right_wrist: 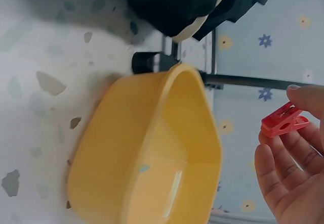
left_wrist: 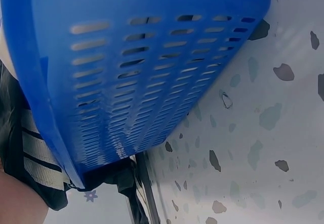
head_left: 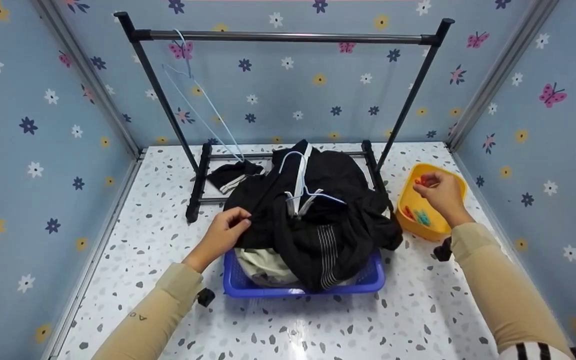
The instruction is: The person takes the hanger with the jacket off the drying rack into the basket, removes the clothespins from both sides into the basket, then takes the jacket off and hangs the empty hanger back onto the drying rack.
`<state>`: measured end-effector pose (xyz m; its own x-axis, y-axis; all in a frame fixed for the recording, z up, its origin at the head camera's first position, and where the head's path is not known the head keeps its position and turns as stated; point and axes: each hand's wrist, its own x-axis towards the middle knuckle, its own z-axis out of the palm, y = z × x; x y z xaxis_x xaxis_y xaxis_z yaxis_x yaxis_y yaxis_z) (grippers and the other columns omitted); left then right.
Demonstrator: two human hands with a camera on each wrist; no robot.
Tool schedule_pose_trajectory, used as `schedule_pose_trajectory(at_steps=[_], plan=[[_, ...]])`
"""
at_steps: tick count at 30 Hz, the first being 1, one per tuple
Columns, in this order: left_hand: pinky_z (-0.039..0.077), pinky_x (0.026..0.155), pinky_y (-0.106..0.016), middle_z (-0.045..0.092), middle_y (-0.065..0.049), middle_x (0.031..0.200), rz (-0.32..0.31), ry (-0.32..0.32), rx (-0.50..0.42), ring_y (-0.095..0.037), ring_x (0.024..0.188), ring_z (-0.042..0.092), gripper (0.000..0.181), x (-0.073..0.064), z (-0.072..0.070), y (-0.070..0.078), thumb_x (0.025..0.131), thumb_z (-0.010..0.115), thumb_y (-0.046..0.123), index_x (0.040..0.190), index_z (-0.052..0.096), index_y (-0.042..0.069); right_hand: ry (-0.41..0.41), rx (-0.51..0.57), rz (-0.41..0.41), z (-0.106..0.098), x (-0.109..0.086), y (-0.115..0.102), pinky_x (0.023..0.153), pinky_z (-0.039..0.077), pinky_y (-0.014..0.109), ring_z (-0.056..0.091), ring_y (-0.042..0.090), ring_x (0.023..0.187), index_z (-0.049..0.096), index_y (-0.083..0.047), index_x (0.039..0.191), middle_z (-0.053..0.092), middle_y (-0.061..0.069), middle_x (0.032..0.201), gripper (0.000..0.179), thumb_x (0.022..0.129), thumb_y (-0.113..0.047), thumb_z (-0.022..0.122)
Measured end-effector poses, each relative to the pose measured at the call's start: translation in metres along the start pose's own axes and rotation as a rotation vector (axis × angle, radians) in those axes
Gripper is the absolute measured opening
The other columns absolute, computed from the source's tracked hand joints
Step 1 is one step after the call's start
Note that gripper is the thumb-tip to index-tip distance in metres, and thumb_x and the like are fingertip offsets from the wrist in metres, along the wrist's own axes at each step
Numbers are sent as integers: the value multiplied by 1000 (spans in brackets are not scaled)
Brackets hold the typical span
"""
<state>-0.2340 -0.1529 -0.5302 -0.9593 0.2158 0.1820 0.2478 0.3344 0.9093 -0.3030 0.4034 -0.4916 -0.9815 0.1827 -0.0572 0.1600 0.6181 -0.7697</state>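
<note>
My left hand (head_left: 218, 235) pinches the left edge of a black garment (head_left: 343, 172) with a striped panel. That garment lies heaped over a blue laundry basket (head_left: 303, 292), with pale cloth (head_left: 263, 265) under it. A light-blue hanger (head_left: 330, 198) lies on top of the heap. Above a yellow bin (head_left: 420, 230), my right hand (head_left: 442, 195) holds a red clothespin (right_wrist: 283, 120) between thumb and fingers. Several red and teal clothespins (head_left: 422, 217) lie inside the bin. In the left wrist view only a bit of the left hand shows, its fingertips hidden.
A black clothes rack (head_left: 288, 36) stands behind the basket. From its bar, at the left, hangs another light-blue hanger (head_left: 218, 114), its lower end by a dark cloth (head_left: 228, 175) with pale edging. Patterned walls (head_left: 28, 200) enclose the speckled floor (head_left: 158, 190).
</note>
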Motion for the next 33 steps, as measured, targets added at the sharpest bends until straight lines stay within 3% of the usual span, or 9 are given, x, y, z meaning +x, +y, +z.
schedule_pose_trajectory(at_steps=[8, 15, 19, 22, 25, 29, 33], plan=[[51, 94, -22, 77, -17, 104, -3, -13, -3, -5, 95, 62, 9, -2, 1, -3, 106, 68, 0, 106, 77, -2, 3, -17, 84, 0, 6, 24, 73, 53, 6, 68, 11, 95, 58, 8, 153, 66, 21, 133, 57, 110, -24, 75], [50, 91, -21, 76, -17, 102, 7, -16, -8, -4, 91, 61, 9, -2, 0, -2, 106, 67, -1, 107, 76, -3, 35, -38, 122, 6, 9, 34, 73, 54, 9, 69, 11, 92, 62, 6, 151, 71, 20, 128, 55, 109, -27, 75], [49, 91, -21, 76, -18, 103, 3, -20, -8, -5, 91, 61, 9, -2, -1, -1, 106, 68, -1, 108, 76, -3, 8, -39, 179, 8, 11, 38, 87, 58, 16, 69, 22, 109, 58, 2, 157, 67, 23, 142, 57, 111, -30, 72], [49, 92, -21, 77, -18, 103, 1, -14, -6, -4, 92, 61, 9, -3, -1, -1, 106, 68, -1, 107, 77, -3, -24, -43, 213, 10, 14, 41, 107, 62, 35, 65, 34, 123, 54, 4, 161, 60, 28, 153, 59, 113, -27, 70], [50, 92, -21, 77, -18, 102, 5, -7, -8, -4, 92, 62, 9, -2, 0, -1, 105, 68, -2, 106, 77, -3, -45, -73, 211, 12, 15, 47, 122, 57, 52, 61, 41, 131, 53, 8, 160, 58, 33, 156, 59, 112, -21, 70], [50, 92, -22, 77, -17, 102, 11, -8, -3, -4, 92, 61, 8, -2, -1, 0, 105, 69, 0, 106, 77, -2, -70, -109, 213, 15, 16, 57, 125, 54, 57, 60, 43, 132, 55, 12, 157, 59, 35, 155, 57, 110, -18, 71], [50, 91, -22, 77, -16, 102, 12, -10, 2, -4, 92, 61, 9, -3, -2, 1, 106, 69, 2, 106, 77, -1, -109, -131, 253, 15, 17, 65, 116, 60, 48, 60, 39, 126, 57, 11, 153, 60, 32, 150, 56, 109, -18, 74]])
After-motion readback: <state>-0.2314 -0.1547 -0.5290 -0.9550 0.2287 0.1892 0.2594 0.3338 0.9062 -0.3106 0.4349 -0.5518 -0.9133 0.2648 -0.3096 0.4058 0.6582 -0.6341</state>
